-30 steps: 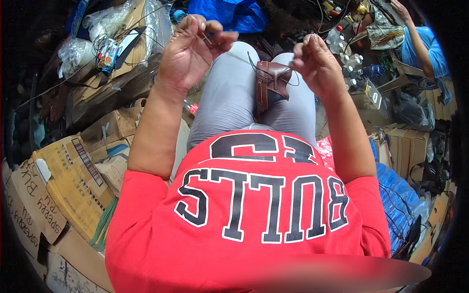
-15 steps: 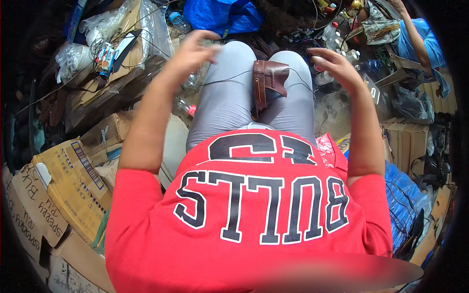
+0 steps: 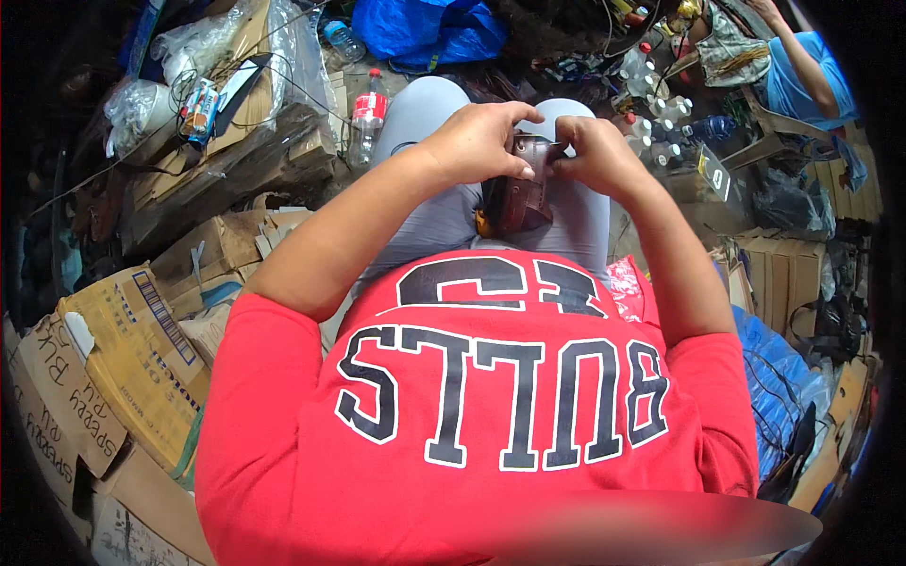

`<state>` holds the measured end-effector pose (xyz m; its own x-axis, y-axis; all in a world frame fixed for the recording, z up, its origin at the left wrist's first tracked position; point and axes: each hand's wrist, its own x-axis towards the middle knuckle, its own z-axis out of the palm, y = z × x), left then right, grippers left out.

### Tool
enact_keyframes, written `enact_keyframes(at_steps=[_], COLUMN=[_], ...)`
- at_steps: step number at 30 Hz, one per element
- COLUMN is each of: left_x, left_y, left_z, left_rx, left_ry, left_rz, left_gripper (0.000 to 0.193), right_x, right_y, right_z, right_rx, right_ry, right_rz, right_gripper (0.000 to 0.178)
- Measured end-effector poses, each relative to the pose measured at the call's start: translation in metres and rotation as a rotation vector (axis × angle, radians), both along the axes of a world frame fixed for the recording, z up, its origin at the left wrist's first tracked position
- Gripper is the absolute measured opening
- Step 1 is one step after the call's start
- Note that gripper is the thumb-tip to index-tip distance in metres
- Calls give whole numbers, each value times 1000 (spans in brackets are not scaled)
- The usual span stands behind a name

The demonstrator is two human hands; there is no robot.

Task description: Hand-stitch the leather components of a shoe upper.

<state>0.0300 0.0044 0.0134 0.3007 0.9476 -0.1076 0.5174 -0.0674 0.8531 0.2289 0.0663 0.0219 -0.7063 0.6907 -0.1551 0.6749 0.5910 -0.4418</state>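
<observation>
A brown leather shoe upper (image 3: pixel 521 203) with eyelets and a lace along its side stands between my thighs, on the grey trousers (image 3: pixel 425 226). My left hand (image 3: pixel 477 146) is closed at its top left edge, the thumb against the leather and the forefinger reaching over the far side. Across from it, my right hand (image 3: pixel 599 156) is pinched at the top right edge. Something thin and dark shows at those fingertips, too small to name. The far side of the upper is hidden by my fingers.
A clear bottle with a red label (image 3: pixel 369 113) stands left of my knee. Several bottles (image 3: pixel 661 113) crowd the right. Cardboard boxes (image 3: pixel 132 330) lie left, a blue plastic sheet (image 3: pixel 429 33) ahead. A person's arm in a blue sleeve (image 3: pixel 802 80) is at far right.
Both hands have come inward from wide apart, where a dark thread stretched between them, onto the leather upper. The upper has tilted and sits lower. My left knee has shifted, uncovering the red-labelled bottle.
</observation>
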Motion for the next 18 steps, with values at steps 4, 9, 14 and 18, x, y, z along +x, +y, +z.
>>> enact_keyframes(at_steps=[4, 9, 14, 18], left_x=[-7, 0, -3, -6], left_y=[34, 59, 57, 57], left_z=[-16, -39, -30, -36], left_rx=[193, 235, 60, 43], left_ry=[329, 233, 162, 83], left_rz=[-49, -237, -210, -232], left_gripper=[67, 66, 62, 61], right_x=[10, 48, 55, 47], right_y=[-7, -2, -34, -43], right_z=[-16, -20, -7, -15], right_rx=[9, -135, -156, 66], right_ry=[100, 327, 393, 302], right_rz=[-153, -215, -219, -110], right_gripper=[31, 29, 19, 12])
